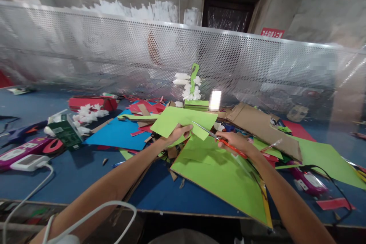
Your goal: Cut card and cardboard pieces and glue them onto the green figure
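Observation:
My left hand (180,132) pinches the lower edge of a sheet of light green paper (183,117), held up over the littered table. In my right hand (233,142) is a pair of scissors (233,149) with orange-red handles. Their metal blades point left, at the right part of the sheet and close to my left fingertips. Whether the blades are apart is too small to tell. Below both hands lies a large green-covered board (220,177), tilted toward the table's front edge.
Blue paper (120,131), a dark green box (65,131) and a purple power strip (25,152) lie left. Brown cardboard (263,129), more green paper (323,156) and another purple strip (309,181) lie right. A green and white paper figure (193,87) stands before the perforated metal screen (128,49).

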